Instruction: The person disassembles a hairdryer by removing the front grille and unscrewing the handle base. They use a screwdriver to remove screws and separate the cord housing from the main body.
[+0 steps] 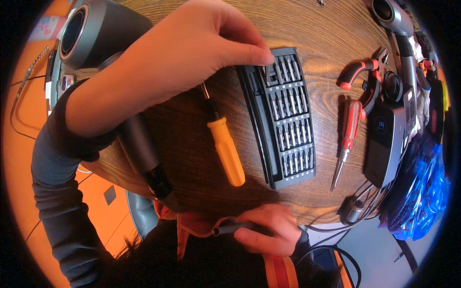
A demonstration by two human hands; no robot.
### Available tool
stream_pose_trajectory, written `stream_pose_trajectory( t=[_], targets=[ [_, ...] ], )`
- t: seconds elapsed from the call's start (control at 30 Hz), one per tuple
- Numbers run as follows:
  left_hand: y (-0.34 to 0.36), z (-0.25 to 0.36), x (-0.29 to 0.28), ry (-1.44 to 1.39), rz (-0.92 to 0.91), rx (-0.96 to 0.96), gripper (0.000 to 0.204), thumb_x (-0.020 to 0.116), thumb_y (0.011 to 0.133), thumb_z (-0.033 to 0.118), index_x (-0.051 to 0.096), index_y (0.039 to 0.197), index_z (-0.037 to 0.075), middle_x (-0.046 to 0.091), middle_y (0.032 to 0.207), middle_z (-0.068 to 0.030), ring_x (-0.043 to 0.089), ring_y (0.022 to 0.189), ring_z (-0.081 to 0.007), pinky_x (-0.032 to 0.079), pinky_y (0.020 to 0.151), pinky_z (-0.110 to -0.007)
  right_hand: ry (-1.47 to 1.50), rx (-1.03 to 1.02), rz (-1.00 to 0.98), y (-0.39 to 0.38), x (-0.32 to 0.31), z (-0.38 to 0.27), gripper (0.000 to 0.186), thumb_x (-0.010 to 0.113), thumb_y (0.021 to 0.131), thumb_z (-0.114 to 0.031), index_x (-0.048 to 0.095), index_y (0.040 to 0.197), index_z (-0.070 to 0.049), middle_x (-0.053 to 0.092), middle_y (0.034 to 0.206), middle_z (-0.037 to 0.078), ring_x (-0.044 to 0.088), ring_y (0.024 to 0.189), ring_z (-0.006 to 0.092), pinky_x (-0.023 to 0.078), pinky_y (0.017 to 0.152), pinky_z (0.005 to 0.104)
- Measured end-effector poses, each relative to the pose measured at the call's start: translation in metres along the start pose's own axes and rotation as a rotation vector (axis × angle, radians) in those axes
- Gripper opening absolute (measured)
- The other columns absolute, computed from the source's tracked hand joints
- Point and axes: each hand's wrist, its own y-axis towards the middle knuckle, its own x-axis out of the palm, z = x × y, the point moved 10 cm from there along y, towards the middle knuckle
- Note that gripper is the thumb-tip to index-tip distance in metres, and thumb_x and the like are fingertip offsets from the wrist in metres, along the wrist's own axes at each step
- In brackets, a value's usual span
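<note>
My left hand (225, 43) reaches over the table to the top corner of a black bit case (291, 180). Its thumb and forefinger are pinched together beside the top row of bits; whatever is between the fingertips is hidden. Several rows of small steel screwdriver bits (293, 134) stand in the case, and a long trough runs down its left side. Close to my body, my right hand (273, 230) is closed around a dark, slim screwdriver handle (225, 229), with its hollow round end pointing left. A yellow-handled screwdriver (225, 151) lies under my left forearm, left of the case.
A dark grey hair dryer (108, 31) lies at left, partly behind my forearm. Right of the case are a red screwdriver (350, 125), red-and-black pliers (357, 72) and a grey box with a display (384, 144). Cables, another hair dryer (396, 17) and a blue plastic bag (418, 187) crowd the right edge.
</note>
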Motion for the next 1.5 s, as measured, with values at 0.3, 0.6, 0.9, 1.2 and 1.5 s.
stream_pose_trajectory(
  t=[0.3, 0.6, 0.9, 1.2, 1.5],
  targets=[
    [0.002, -0.005, 0.006, -0.121, 0.080, 0.057, 0.012, 0.067, 0.081, 0.012, 0.065, 0.077, 0.001, 0.064, 0.074, -0.0018, 0.059, 0.070, -0.0066, 0.047, 0.067, -0.019, 0.041, -0.051, 0.136, 0.001, -0.007, -0.002, 0.028, 0.069, 0.071, -0.007, 0.068, 0.100, -0.010, 0.060, 0.083, 0.012, 0.057, 0.054, 0.0164, 0.044, 0.043, 0.0244],
    [0.001, 0.001, 0.012, 0.011, 0.086, 0.090, 0.012, 0.069, 0.077, 0.009, 0.062, 0.071, 0.002, 0.056, 0.065, 0.0015, 0.052, 0.062, -0.0041, 0.042, 0.058, -0.021, 0.061, -0.086, 0.130, 0.000, -0.004, 0.000, 0.030, 0.069, 0.068, -0.005, 0.070, 0.098, -0.009, 0.060, 0.083, 0.012, 0.057, 0.053, 0.0143, 0.044, 0.043, 0.0218],
    [-0.050, 0.038, 0.029, 0.957, 0.031, 0.420, 0.045, 0.052, 0.079, 0.009, 0.054, 0.123, 0.018, 0.043, 0.068, -0.0055, 0.052, 0.055, -0.0184, 0.042, 0.047, -0.028, 0.120, -0.073, -0.006, -0.004, 0.001, 0.001, 0.034, 0.067, 0.068, -0.007, 0.068, 0.102, -0.007, 0.059, 0.089, 0.014, 0.057, 0.058, 0.0173, 0.045, 0.047, 0.0235],
    [-0.055, 0.018, 0.040, 1.089, -0.097, 0.337, 0.059, 0.053, 0.077, 0.012, 0.044, 0.134, 0.023, 0.041, 0.048, 0.0008, 0.048, 0.039, -0.0131, 0.037, 0.036, -0.028, 0.138, -0.060, 0.047, -0.004, -0.001, 0.005, 0.028, 0.060, 0.073, -0.020, 0.071, 0.096, -0.006, 0.061, 0.083, 0.016, 0.060, 0.060, 0.0198, 0.048, 0.049, 0.0266],
    [-0.060, 0.032, 0.049, 1.256, 0.018, 0.492, 0.051, 0.054, 0.075, 0.008, 0.055, 0.125, 0.020, 0.035, 0.049, 0.0039, 0.038, 0.039, -0.0087, 0.032, 0.037, -0.025, 0.156, 0.026, 0.090, -0.005, -0.002, 0.012, 0.025, 0.062, 0.070, -0.019, 0.072, 0.091, -0.009, 0.064, 0.081, 0.014, 0.063, 0.061, 0.0218, 0.051, 0.052, 0.0273]
  ],
)
